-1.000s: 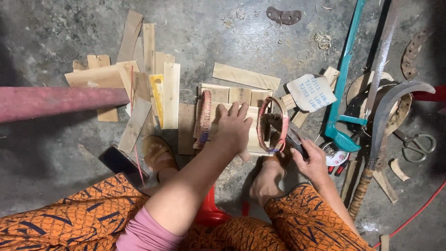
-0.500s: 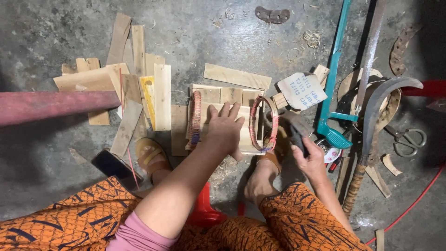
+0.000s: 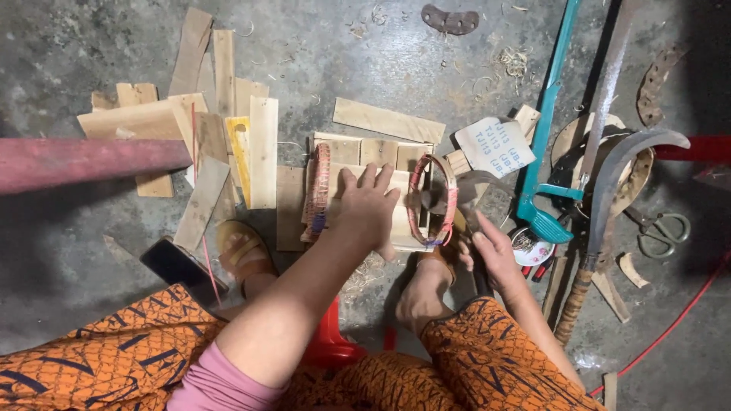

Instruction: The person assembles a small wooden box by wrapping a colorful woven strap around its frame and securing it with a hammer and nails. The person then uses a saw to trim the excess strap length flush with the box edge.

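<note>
Left hand (image 3: 371,207) flat, fingers spread, pressing one small slatted wooden frame (image 3: 373,156) on the concrete floor (image 3: 320,68). Two woven rings (image 3: 318,190) flank it. Right hand (image 3: 496,255) clamped on one dark tool (image 3: 476,228) just beside. Beyond: one teal saw (image 3: 544,137), one sickle (image 3: 609,190), one pair of scissors (image 3: 661,228).

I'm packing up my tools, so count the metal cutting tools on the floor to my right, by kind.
Teal-framed saw: 1
Curved sickle: 1
Scissors: 1
Total: 3
</note>
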